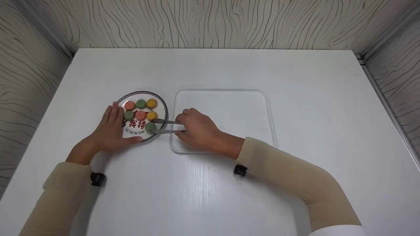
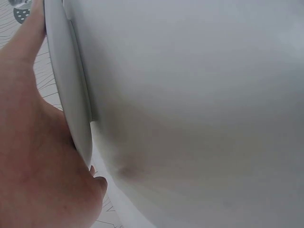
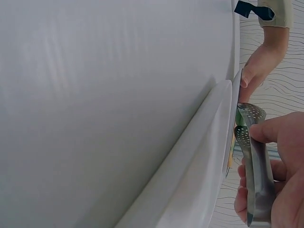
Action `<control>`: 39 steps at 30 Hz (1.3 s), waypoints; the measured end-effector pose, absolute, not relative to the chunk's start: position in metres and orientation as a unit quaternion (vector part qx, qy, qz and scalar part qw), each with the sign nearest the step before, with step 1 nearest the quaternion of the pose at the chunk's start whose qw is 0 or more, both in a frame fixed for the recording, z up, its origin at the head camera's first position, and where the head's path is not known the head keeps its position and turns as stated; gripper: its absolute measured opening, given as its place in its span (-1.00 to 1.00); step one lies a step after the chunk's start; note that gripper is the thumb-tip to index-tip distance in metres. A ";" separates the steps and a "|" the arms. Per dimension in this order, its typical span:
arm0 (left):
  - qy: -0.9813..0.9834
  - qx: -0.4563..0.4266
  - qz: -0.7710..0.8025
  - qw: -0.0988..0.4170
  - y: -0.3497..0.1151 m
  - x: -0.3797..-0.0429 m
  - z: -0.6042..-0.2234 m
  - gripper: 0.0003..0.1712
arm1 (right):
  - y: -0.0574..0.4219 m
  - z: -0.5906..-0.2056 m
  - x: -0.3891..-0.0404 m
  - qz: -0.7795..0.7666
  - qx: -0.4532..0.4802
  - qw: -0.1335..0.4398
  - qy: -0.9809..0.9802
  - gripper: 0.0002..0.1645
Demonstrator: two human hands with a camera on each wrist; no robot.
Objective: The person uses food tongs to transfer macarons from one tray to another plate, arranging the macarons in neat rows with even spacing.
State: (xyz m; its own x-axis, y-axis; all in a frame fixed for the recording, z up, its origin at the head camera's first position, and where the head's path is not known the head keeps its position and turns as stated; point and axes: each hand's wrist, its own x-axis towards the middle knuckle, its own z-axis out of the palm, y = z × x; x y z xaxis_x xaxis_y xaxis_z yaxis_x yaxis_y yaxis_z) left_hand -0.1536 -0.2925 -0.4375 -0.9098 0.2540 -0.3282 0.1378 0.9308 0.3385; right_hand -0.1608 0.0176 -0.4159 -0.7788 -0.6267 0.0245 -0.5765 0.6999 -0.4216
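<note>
A round plate with a dark rim and red lettering carries several small round pieces in orange, green and yellow. My left hand lies along the plate's left edge, fingers extended, thumb at the front rim; in the left wrist view the hand is beside the plate's pale underside. My right hand grips metal tongs with perforated tips, reaching over the plate's right edge. The tong arms stand apart, one tip at the front green piece, the other beside a yellow piece.
To the right of the plate, a clear, shallow rectangular tray with rounded corners lies under my right hand. Both stand on a white table. Wood-patterned panels enclose its back and sides.
</note>
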 end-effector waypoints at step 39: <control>0.964 0.102 0.160 0.186 -0.294 -0.155 -0.439 0.53 | 0.038 -0.412 -0.164 -0.221 -0.322 0.037 0.920 -0.64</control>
